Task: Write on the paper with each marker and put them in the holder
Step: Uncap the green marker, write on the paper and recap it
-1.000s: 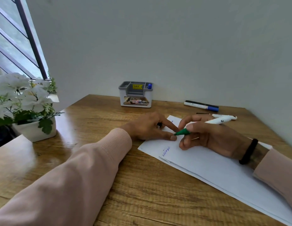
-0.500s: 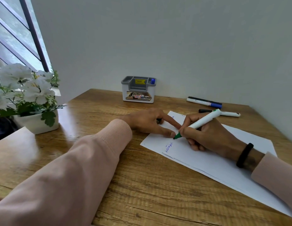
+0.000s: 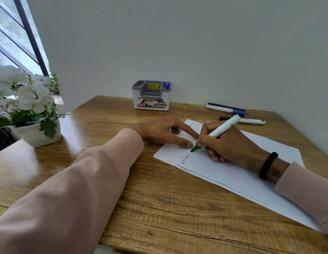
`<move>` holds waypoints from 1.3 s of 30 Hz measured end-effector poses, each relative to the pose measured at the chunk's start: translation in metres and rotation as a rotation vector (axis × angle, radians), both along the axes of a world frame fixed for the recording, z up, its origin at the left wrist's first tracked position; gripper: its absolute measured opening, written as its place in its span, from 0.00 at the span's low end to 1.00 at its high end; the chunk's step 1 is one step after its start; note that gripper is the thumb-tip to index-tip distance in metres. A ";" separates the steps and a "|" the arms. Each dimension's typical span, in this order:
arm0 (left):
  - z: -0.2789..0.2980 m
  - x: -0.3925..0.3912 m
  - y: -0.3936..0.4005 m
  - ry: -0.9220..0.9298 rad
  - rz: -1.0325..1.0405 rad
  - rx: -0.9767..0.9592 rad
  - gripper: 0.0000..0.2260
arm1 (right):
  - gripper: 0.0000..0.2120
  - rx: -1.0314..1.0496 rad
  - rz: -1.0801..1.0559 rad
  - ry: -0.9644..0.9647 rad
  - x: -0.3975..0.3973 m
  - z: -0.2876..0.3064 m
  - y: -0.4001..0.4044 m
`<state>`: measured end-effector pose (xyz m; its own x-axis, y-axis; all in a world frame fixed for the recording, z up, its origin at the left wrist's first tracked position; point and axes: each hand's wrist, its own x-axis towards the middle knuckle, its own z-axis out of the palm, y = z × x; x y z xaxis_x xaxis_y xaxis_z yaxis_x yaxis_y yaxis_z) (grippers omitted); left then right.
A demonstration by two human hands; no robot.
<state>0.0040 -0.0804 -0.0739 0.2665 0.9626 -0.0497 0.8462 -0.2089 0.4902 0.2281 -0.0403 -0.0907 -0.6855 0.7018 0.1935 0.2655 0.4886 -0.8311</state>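
right hand [image 3: 231,145] grips green marker [image 3: 217,133], tip on paper [image 3: 232,173] just above blue scribble | left hand [image 3: 165,131] pinning paper's corner, a dark cap tucked in its fingers | holder [image 3: 151,97] at counter's [image 3: 141,198] back, blue marker [image 3: 167,85] in it

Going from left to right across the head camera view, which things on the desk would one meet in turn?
Flower pot → holder → left hand → green marker gripped in the right hand → black-capped marker lying at the far right.
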 end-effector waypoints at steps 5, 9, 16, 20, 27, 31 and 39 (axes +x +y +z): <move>0.000 0.000 0.000 -0.023 -0.007 0.001 0.17 | 0.09 -0.010 -0.028 0.017 0.000 0.000 0.000; 0.000 0.000 0.000 -0.016 -0.006 0.000 0.17 | 0.10 -0.022 -0.037 -0.001 -0.001 0.002 -0.001; 0.000 0.001 0.001 -0.022 0.003 -0.025 0.14 | 0.14 -0.016 -0.062 -0.012 -0.001 0.003 -0.003; 0.001 0.001 0.000 -0.037 0.008 -0.035 0.14 | 0.15 -0.024 -0.080 -0.026 -0.002 0.005 -0.003; 0.001 0.001 0.000 -0.014 0.016 -0.039 0.15 | 0.14 -0.032 -0.123 -0.034 -0.002 0.007 -0.003; 0.001 0.000 0.000 -0.025 0.020 -0.035 0.14 | 0.12 -0.022 -0.141 -0.037 -0.003 0.006 -0.003; 0.001 0.000 0.000 -0.014 -0.002 -0.018 0.14 | 0.15 -0.011 -0.152 -0.010 -0.003 0.004 -0.002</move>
<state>0.0038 -0.0804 -0.0732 0.2692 0.9610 -0.0632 0.8390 -0.2018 0.5053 0.2254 -0.0419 -0.0872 -0.5732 0.7997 0.1789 0.3441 0.4330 -0.8331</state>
